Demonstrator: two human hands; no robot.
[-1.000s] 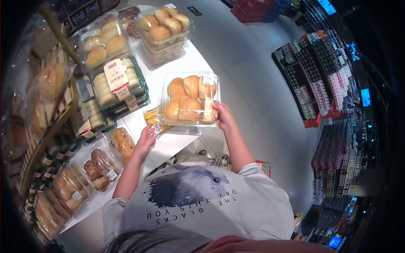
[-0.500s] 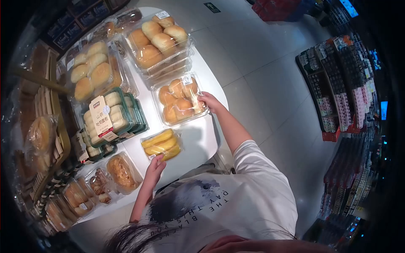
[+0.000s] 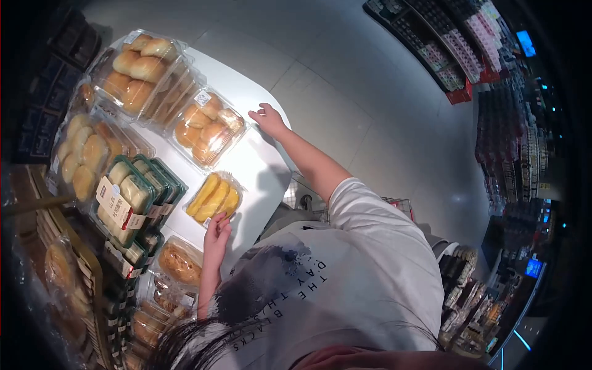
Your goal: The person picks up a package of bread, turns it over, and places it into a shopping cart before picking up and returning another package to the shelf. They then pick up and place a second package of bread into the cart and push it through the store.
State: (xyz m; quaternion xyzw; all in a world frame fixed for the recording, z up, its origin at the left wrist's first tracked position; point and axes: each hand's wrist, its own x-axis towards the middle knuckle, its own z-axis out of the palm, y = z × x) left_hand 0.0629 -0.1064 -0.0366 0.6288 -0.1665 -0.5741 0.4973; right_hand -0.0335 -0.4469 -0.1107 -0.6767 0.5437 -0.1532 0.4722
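Observation:
On the white table lies a clear clamshell pack of round golden buns (image 3: pixel 206 132) with a white label. My right hand (image 3: pixel 269 121) is off to its right above the table edge, holding nothing, fingers apart and slightly curled. Nearer to me is a clear-wrapped pack of yellow bread sticks (image 3: pixel 214 198). The fingertips of my left hand (image 3: pixel 217 237) are right at that pack's near edge, extended and not wrapped round it. Green-trayed packs of pale rolls (image 3: pixel 126 200), with a printed card sleeve on the front one, stand left of the yellow pack.
A taller stack of bun packs (image 3: pixel 139 74) stands at the back of the table (image 3: pixel 246 83). More bun packs (image 3: pixel 83 154) are at far left, and wrapped loaves (image 3: pixel 180 262) lie near me. A wooden rack (image 3: pixel 83 265) borders the left; store shelves (image 3: pixel 431 43) stand across the floor.
My right hand has let go of the bun pack and drawn off to its right. My left hand stays by the yellow pack. The view has turned, shifting the table leftward.

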